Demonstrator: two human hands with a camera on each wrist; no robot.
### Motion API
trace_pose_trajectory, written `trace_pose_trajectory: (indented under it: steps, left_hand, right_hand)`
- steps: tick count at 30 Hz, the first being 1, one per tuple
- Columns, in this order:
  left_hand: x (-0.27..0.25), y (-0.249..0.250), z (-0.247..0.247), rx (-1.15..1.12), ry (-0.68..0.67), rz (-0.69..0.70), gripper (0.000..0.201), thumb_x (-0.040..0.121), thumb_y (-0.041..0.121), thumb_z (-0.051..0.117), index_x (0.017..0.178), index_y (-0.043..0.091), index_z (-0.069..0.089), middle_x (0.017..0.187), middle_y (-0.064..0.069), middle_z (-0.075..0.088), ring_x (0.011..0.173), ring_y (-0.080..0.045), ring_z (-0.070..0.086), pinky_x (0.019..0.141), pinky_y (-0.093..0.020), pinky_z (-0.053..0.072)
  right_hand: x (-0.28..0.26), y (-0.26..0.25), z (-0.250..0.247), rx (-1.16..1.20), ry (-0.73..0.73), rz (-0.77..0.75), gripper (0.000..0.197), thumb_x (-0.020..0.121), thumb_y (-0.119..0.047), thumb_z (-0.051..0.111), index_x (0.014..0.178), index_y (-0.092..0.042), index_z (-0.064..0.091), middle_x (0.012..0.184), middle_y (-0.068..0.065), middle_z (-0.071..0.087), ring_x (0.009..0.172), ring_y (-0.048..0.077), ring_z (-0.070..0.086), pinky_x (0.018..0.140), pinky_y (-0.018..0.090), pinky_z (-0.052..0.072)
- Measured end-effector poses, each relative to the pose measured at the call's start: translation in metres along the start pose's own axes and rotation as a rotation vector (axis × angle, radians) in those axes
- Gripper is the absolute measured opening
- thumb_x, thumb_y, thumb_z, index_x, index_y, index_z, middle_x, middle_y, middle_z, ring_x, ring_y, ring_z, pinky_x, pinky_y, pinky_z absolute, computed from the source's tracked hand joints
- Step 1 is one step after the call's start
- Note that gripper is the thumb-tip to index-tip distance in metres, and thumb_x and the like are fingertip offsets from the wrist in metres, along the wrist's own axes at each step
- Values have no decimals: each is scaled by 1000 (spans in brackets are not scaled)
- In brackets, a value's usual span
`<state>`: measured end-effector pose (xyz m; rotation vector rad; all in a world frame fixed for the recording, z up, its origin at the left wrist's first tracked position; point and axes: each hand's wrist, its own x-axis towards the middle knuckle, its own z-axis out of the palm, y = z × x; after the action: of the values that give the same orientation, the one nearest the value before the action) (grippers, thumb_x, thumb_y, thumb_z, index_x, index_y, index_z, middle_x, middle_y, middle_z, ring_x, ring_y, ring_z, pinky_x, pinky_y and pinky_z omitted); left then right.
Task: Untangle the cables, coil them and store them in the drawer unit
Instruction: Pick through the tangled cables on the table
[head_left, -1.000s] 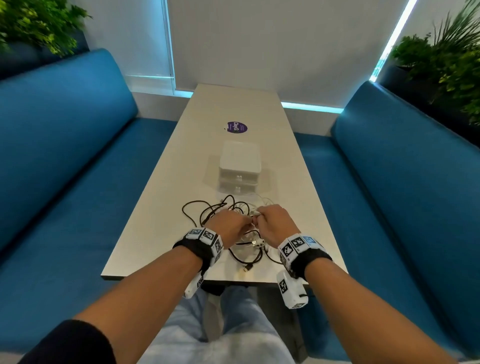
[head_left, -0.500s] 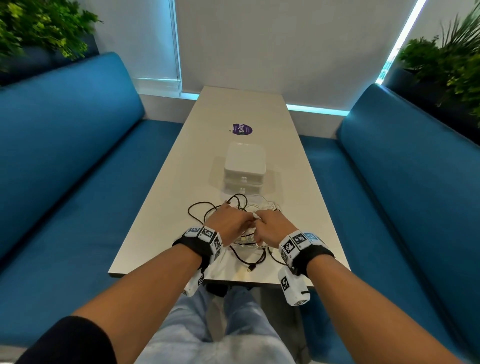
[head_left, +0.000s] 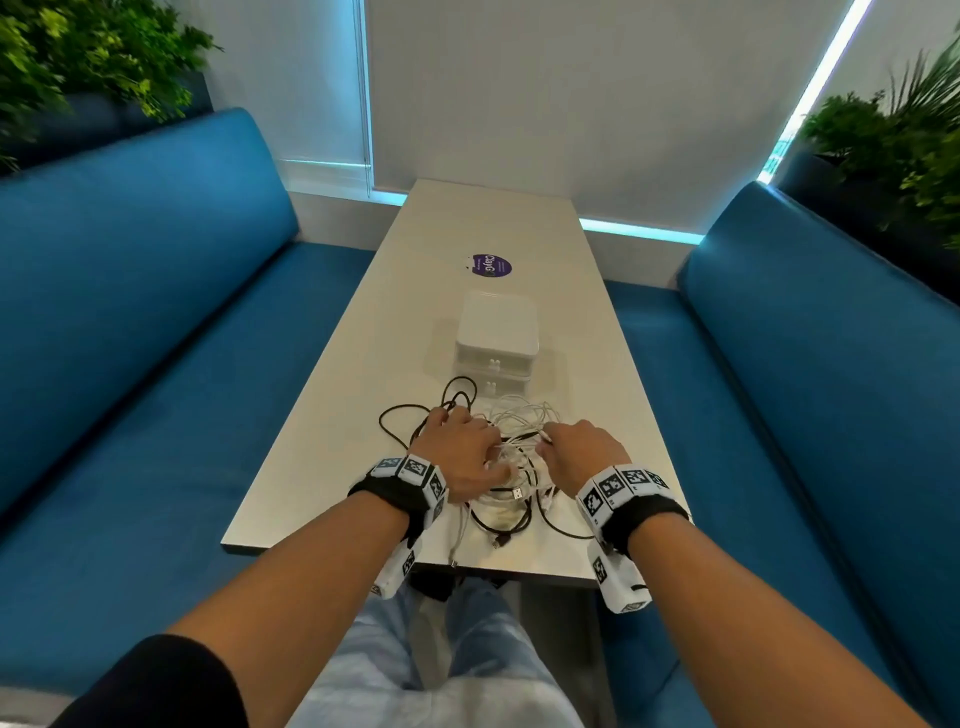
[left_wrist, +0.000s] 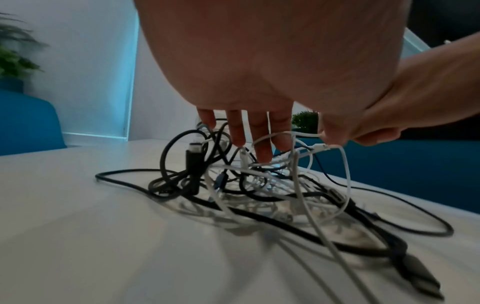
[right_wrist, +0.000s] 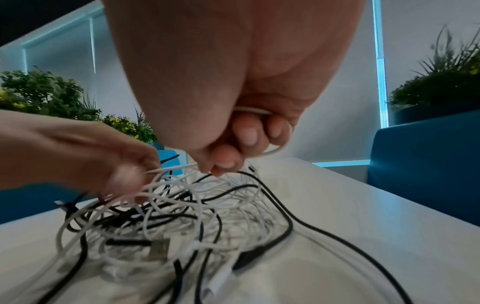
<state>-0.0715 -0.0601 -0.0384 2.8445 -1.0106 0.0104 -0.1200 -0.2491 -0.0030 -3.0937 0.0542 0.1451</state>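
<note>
A tangle of black and white cables (head_left: 506, 467) lies on the white table (head_left: 332, 436) near its front edge. My left hand (head_left: 457, 449) rests on the tangle's left side. Its straight fingers (left_wrist: 259, 144) poke down among the strands. My right hand (head_left: 582, 449) is on the right side, curled round a white cable (right_wrist: 259, 112) and pinching it at the fingertips (right_wrist: 226, 162). That strand runs toward the left hand. The white drawer unit (head_left: 496, 340) stands just behind the tangle, both drawers closed.
A purple round sticker (head_left: 491, 266) lies on the table beyond the drawer unit. Blue benches (head_left: 130, 338) (head_left: 831, 364) run along both sides. Black plug ends (left_wrist: 420, 283) trail toward the front edge. Plants stand behind the benches.
My two hands were touching over the tangle and have drawn apart. The right hand has pulled a white strand out to the right.
</note>
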Motion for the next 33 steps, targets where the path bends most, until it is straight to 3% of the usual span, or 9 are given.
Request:
trace_pose_trajectory:
  steps: [2, 6, 9, 13, 18, 22, 26, 30, 33]
  left_hand:
    - [-2, -1, 1, 56, -16, 39, 18, 85, 44, 50, 84, 27, 46, 89, 11, 50, 99, -19, 40, 96, -40, 27]
    - [4, -10, -4, 109, 21, 38, 11, 92, 32, 50, 84, 29, 43, 96, 10, 60, 105, -20, 45, 94, -41, 29]
    - [8, -20, -7, 123, 46, 50, 3, 93, 28, 54, 92, 31, 53, 106, 12, 64, 122, -19, 43, 96, -42, 28]
    - [9, -28, -3, 119, 14, 64, 26, 94, 16, 53, 116, 28, 62, 128, 2, 60, 138, -17, 35, 100, -40, 25]
    - [12, -15, -4, 211, 37, 130, 24, 100, 33, 48, 114, 28, 67, 109, 6, 65, 123, -21, 42, 96, -40, 25]
    - [11, -6, -4, 274, 57, 130, 30, 101, 42, 44, 108, 28, 69, 100, 7, 65, 110, -23, 44, 94, -42, 27]
    - [14, -4, 1, 239, 34, 125, 28, 100, 37, 46, 97, 24, 71, 97, 5, 66, 110, -20, 46, 100, -42, 24]
    - [20, -2, 1, 231, 20, 136, 30, 102, 37, 44, 95, 21, 69, 96, 1, 66, 99, -23, 56, 97, -39, 27]
    - [20, -2, 1, 268, 29, 149, 30, 102, 41, 45, 94, 22, 67, 93, 3, 68, 85, -23, 61, 89, -37, 30]
  right_hand:
    - [-2, 2, 3, -9, -4, 4, 32, 103, -40, 36, 119, -20, 55, 107, 10, 63, 95, 31, 63, 79, 39, 53]
    - [-4, 6, 7, -74, 32, 0, 31, 104, -39, 33, 123, -23, 52, 103, 10, 64, 92, 31, 64, 71, 36, 51]
    - [-2, 10, 8, -123, 24, 31, 31, 105, -37, 33, 122, -21, 53, 104, 9, 63, 94, 30, 64, 69, 34, 46]
    - [2, 17, 7, -193, -37, 91, 28, 103, -34, 39, 119, -19, 56, 107, 6, 63, 97, 27, 64, 69, 32, 44]
    - [5, 4, 6, -147, -71, 95, 23, 97, -16, 41, 118, -13, 49, 109, 10, 61, 98, 30, 62, 69, 34, 43]
    - [10, -5, 10, 121, 13, 42, 25, 102, -23, 33, 123, -15, 46, 98, 16, 62, 84, 36, 62, 66, 36, 48]
    - [8, -12, 12, 325, -47, -84, 28, 102, -33, 37, 123, -24, 52, 94, 11, 70, 84, 31, 66, 77, 41, 55]
    - [8, -15, 16, 285, -41, -87, 25, 100, -41, 40, 107, -22, 54, 92, 6, 70, 86, 29, 66, 77, 41, 54]
    - [8, -15, 16, 138, -17, -103, 27, 101, -44, 40, 112, -22, 52, 97, 6, 67, 88, 29, 64, 72, 37, 52]
